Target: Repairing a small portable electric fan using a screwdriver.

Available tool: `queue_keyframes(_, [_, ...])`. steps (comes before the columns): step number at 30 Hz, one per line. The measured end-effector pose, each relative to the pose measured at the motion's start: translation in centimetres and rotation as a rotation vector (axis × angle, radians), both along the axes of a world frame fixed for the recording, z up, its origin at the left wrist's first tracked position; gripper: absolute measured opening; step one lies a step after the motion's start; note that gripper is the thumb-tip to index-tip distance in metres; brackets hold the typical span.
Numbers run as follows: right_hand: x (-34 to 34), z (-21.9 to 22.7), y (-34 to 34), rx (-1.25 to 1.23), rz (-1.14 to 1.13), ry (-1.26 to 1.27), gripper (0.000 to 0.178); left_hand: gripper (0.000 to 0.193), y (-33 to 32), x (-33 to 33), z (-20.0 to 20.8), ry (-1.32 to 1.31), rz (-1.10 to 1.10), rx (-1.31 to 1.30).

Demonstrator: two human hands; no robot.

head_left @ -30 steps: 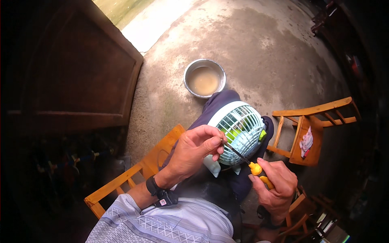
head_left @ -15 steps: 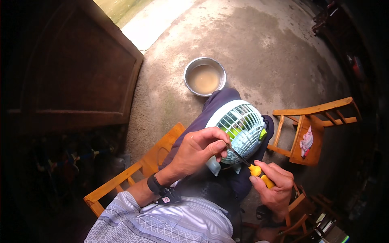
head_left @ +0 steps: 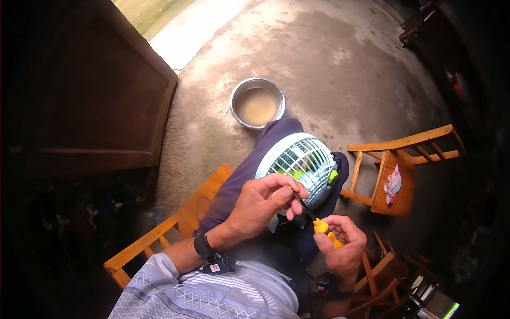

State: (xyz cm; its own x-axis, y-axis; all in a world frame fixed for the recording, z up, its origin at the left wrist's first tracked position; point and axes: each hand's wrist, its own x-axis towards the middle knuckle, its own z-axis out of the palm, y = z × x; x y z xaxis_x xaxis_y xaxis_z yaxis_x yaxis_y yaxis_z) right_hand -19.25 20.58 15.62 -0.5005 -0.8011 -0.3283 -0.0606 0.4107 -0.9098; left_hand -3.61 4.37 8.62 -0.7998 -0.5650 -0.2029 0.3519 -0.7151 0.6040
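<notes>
Basin (head_left: 257, 83) of cloudy liquid (head_left: 256, 108), right hand (head_left: 344, 245) gripping yellow-handled screwdriver (head_left: 320, 226), left hand (head_left: 263, 202) pinching its shaft (head_left: 307, 209)

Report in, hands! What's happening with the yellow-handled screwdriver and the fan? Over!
Right hand gripping yellow-handled screwdriver; left hand pinching at its tip. Light-blue caged fan on lap. Left hand partly blocking view of fan.

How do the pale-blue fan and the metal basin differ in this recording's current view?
The fan has a slatted pale-blue cage; the basin is grey metal with an open top. The fan rests against the person's legs, while the basin stands on the floor. The basin holds cloudy liquid; the fan has bright green parts. Both look round.
</notes>
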Motion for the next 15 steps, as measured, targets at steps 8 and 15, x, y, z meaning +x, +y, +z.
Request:
queue_keyframes(8, [0.6,0.5,1.3,-0.001,-0.029,0.182,0.038,0.018,0.4,-0.3,-0.7,-0.003,0.125,0.052])
queue_keyframes(15, [1.4,-0.3,0.7,-0.107,-0.014,0.558,0.028,0.020,-0.2,-1.5,-0.6,-0.034,0.139,0.098])
